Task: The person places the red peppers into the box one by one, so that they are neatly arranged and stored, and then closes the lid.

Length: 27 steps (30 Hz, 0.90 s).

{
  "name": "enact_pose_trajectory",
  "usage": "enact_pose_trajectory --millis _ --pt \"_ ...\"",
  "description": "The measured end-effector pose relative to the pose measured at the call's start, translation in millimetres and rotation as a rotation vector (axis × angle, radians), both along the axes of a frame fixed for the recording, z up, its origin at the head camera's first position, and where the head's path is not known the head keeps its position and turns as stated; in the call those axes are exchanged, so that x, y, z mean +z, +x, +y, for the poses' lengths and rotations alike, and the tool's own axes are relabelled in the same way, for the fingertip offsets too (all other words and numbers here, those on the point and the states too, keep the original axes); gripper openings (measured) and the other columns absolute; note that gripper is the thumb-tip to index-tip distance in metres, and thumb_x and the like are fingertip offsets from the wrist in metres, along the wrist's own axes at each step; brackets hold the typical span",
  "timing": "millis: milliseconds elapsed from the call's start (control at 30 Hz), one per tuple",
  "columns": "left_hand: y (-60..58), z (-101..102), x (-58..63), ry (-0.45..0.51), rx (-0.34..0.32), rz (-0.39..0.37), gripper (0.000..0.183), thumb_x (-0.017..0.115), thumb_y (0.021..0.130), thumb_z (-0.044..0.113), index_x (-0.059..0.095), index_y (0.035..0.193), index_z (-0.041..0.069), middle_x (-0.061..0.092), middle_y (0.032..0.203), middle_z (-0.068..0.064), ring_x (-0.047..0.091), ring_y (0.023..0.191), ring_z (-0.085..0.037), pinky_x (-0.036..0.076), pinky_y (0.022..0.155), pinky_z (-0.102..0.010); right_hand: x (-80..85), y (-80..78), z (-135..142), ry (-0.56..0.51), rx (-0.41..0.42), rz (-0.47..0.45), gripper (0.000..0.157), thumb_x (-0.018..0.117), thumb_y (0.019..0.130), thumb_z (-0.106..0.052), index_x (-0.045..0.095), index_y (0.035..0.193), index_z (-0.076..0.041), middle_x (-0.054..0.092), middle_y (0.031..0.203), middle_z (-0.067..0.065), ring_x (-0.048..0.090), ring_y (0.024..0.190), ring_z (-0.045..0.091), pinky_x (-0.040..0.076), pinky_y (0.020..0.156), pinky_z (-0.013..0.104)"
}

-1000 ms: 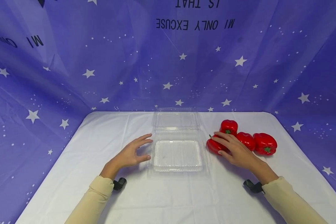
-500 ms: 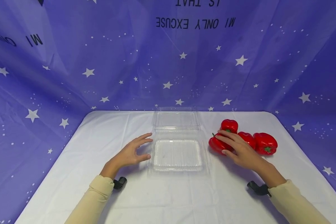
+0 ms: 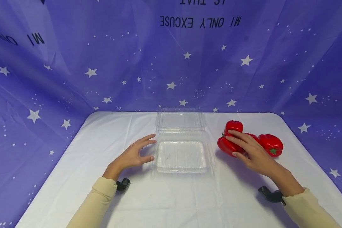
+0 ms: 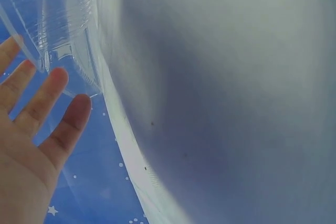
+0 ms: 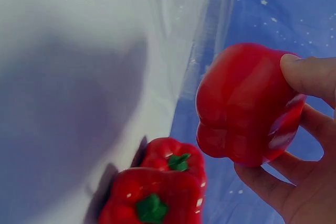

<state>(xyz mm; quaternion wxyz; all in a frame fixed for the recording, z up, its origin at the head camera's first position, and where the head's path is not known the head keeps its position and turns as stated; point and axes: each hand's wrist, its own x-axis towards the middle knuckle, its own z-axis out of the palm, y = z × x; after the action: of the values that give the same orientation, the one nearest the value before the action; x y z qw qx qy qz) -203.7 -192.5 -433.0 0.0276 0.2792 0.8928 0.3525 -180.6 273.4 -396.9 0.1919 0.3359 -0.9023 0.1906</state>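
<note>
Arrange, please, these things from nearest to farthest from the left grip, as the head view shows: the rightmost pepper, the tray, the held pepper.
1. Tray: just to the right of the left grip.
2. Held pepper: further right, in the right grip.
3. Rightmost pepper: beyond the right grip's fingers, nearest the table's right side.

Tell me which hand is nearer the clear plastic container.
Left. The left hand is right beside the container's left edge, contact unclear; the right hand is farther off, beyond its right edge, holding a red pepper.
</note>
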Motion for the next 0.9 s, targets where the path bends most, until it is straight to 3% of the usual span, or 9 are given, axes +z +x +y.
enact_pose_trajectory --millis 67,200,333,500,667,900 --pt "0.1 0.4 -0.4 0.009 -0.003 0.000 0.065 0.075 0.084 0.027 0.053 0.142 0.006 0.035 0.162 -0.007 0.032 0.149 -0.037 0.029 0.117 -0.063 4.2 1.8 -3.0 -0.003 0.009 0.003 0.081 0.087 0.068 -0.005 0.055 0.142 -0.019 0.050 0.149 0.009 0.047 0.134 0.029 0.020 0.107 0.001" --pt "0.3 0.5 -1.2 0.009 -0.005 0.009 0.064 0.075 0.084 0.026 0.053 0.141 0.005 0.035 0.161 -0.007 0.032 0.149 -0.038 0.030 0.117 -0.063 13.4 5.6 -11.4 0.008 0.010 0.022 0.081 0.088 0.068 -0.008 0.056 0.142 -0.020 0.051 0.148 0.009 0.047 0.134 0.028 0.025 0.105 0.002" --pt "0.5 0.2 -0.7 0.007 -0.001 0.011 0.064 0.074 0.084 0.025 0.053 0.141 0.005 0.036 0.161 -0.007 0.032 0.149 -0.037 0.030 0.118 -0.063 21.8 7.7 -21.9 -0.003 0.047 0.025 0.078 0.086 0.071 -0.009 0.055 0.142 -0.018 0.050 0.148 0.009 0.047 0.135 0.027 0.041 0.098 0.005" --pt "1.8 1.3 -0.2 -0.002 -0.005 0.031 0.064 0.074 0.084 0.026 0.053 0.141 0.005 0.036 0.161 -0.009 0.033 0.148 -0.040 0.031 0.116 -0.064 28.8 9.0 -36.6 -0.006 0.095 0.009 0.078 0.085 0.074 -0.010 0.052 0.144 -0.018 0.048 0.150 0.010 0.045 0.135 0.026 0.061 0.085 0.030" --pt "2.2 1.8 0.0 -0.002 -0.006 0.042 0.063 0.074 0.085 0.026 0.053 0.141 0.004 0.036 0.161 -0.009 0.034 0.147 -0.040 0.031 0.115 -0.065 32.4 9.0 -53.7 -0.015 0.126 -0.021 0.077 0.084 0.076 -0.013 0.051 0.146 -0.019 0.047 0.152 0.009 0.046 0.135 0.026 0.061 0.088 0.043" --pt "1.5 1.6 -0.4 -0.001 -0.007 0.045 0.063 0.074 0.085 0.026 0.053 0.140 0.003 0.036 0.161 -0.011 0.034 0.147 -0.040 0.031 0.116 -0.065 34.1 7.6 -86.5 -0.011 0.221 -0.047 0.074 0.081 0.081 -0.017 0.049 0.147 -0.020 0.045 0.153 0.008 0.045 0.137 0.026 0.060 0.091 0.041"
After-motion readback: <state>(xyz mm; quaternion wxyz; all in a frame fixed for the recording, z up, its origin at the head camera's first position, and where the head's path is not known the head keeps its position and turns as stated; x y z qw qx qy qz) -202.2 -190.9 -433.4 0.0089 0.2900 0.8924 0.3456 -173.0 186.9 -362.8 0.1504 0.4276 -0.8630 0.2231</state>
